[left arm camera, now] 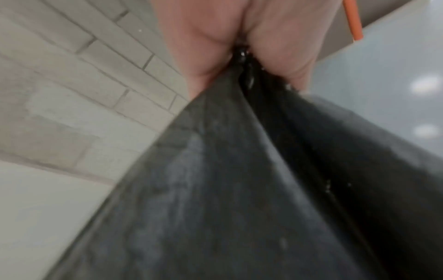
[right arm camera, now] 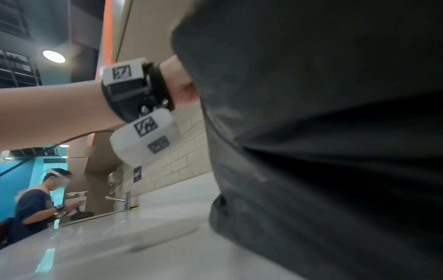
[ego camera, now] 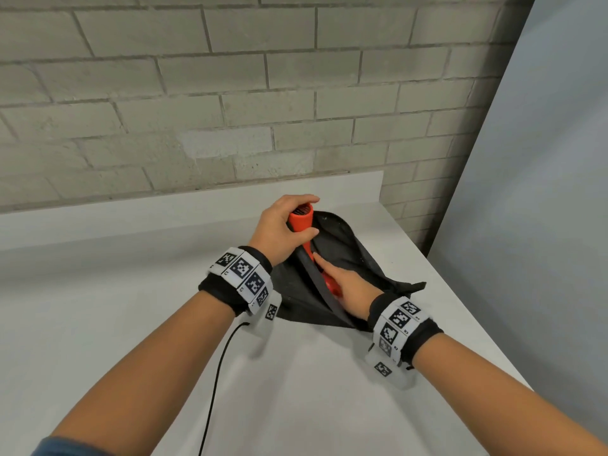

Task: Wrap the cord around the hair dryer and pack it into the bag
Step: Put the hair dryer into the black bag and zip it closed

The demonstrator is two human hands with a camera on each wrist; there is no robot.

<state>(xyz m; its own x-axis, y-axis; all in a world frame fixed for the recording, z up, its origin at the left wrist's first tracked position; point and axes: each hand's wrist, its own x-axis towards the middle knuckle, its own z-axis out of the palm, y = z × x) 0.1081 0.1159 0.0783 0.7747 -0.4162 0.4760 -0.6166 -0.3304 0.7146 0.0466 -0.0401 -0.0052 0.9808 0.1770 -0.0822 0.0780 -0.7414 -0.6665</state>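
Head view: one red hair dryer (ego camera: 304, 225), one dark bag (ego camera: 348, 258), two hands. The bag lies near the counter's (ego camera: 131, 274) far right corner, mouth open. The hair dryer stands partly inside the mouth, its grilled end upward. The left hand (ego camera: 283, 225) is wrapped around the dryer's upper end. The right hand (ego camera: 345, 284) is at the dryer's lower part beside a dark strap (ego camera: 312, 284); its fingers are partly hidden, so its grip cannot be determined. The cord is not distinguishable.

Left wrist view: the bag's fabric (left arm camera: 239, 189) fills the lower frame, gathered below the palm (left arm camera: 239, 37). Image is blurred.

Right wrist view: bag fabric (right arm camera: 311, 132) blocks the right half; the right hand is hidden. One left wrist with marker bands (right arm camera: 134, 91) is visible, and one other person (right arm camera: 36, 208) stands far left.
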